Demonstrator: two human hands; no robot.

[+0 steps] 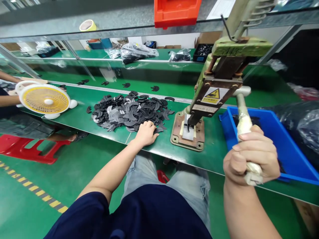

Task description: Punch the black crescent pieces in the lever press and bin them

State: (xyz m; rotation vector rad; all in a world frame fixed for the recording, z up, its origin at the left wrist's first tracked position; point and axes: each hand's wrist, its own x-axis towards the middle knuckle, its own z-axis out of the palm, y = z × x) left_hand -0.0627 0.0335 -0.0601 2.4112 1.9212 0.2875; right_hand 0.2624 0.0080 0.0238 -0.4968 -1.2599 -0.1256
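Observation:
My right hand (pixel 251 154) is wrapped round the taped lever handle (pixel 243 114) of a green hand press (pixel 211 86). A dark piece stands upright on the pale plate (pixel 188 132) on the press's base, below the ram. At the near edge of a heap of flat, curved black pieces (pixel 129 111), my left hand (pixel 146 133) rests with its fingers bent over the pieces and the thumb apart. The fingertips are partly hidden, and no piece shows clearly gripped in them.
Right of the press stands a blue bin (pixel 286 142) with dark pieces inside. On the left a white and yellow fan (pixel 47 99) sits near another person's arms (pixel 10 96). A red bin (pixel 176 13) and a tape roll (pixel 87 25) are on the shelf above. Plastic bags (pixel 137 51) lie behind.

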